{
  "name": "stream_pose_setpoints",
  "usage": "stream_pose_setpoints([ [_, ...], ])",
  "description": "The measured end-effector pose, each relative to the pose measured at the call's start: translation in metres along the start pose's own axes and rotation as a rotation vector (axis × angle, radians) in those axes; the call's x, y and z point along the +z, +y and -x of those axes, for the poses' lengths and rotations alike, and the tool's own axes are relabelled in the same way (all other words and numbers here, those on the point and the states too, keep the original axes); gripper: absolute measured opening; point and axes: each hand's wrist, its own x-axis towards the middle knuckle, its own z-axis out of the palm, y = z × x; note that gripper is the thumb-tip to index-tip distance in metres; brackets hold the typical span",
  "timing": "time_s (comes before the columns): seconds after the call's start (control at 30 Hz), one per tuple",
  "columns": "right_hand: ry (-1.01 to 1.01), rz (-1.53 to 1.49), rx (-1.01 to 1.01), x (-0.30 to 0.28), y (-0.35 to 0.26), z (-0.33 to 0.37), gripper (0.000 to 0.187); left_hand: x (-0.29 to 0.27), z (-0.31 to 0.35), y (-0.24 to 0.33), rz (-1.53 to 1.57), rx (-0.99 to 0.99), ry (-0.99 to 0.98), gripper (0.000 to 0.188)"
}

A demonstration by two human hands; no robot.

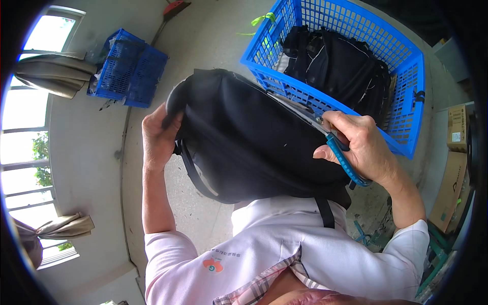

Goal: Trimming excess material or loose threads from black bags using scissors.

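Observation:
A black backpack (pixel 244 132) hangs in front of my body, its broad padded side facing up. My left hand (pixel 158 134) is closed on its left edge, thumb on top. A black strap loops from the bag just below that hand. Teal-handled scissors (pixel 343 157) are in my right hand (pixel 362 141), with fingers in the handles. The long blades point up and left along the bag's far right edge. Whether the blades touch a thread there, I cannot tell.
Beyond the bag, a large blue plastic crate (pixel 414 127) holds more black bags (pixel 340 66). A yellow-green ribbon (pixel 264 19) is tied to it. Other blue crates (pixel 124 68) stand by the left wall. Cardboard boxes (pixel 451 188) are at the right.

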Motion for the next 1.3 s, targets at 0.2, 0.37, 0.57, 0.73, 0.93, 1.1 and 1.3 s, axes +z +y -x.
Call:
stream_pose_setpoints([
  [0.2,0.027,0.001,-0.072,-0.003,-0.011,-0.009,0.048,-0.005,0.006,0.003,0.034,0.003,0.015,0.018],
  [0.37,-0.022,-0.015,-0.056,-0.002,-0.012,-0.013,0.048,-0.008,0.009,0.000,0.039,0.056,-0.026,0.026],
  [0.57,0.003,-0.050,-0.097,0.004,-0.013,-0.011,0.044,-0.012,0.012,-0.005,0.111,0.022,-0.061,0.025],
  [0.73,0.023,-0.026,-0.147,0.009,-0.011,-0.008,0.041,-0.013,0.001,0.010,0.369,-0.023,-0.150,0.024],
  [0.93,0.081,-0.051,-0.100,0.013,-0.012,-0.005,0.042,-0.001,-0.005,0.018,0.240,-0.090,-0.113,0.033],
  [1.1,0.064,-0.210,0.045,-0.002,-0.005,-0.006,0.053,-0.002,-0.012,0.021,0.299,-0.133,-0.105,0.028],
  [1.3,0.122,0.087,-0.138,-0.020,-0.018,-0.017,0.064,0.006,-0.020,0.040,0.423,-0.163,-0.220,0.029],
])
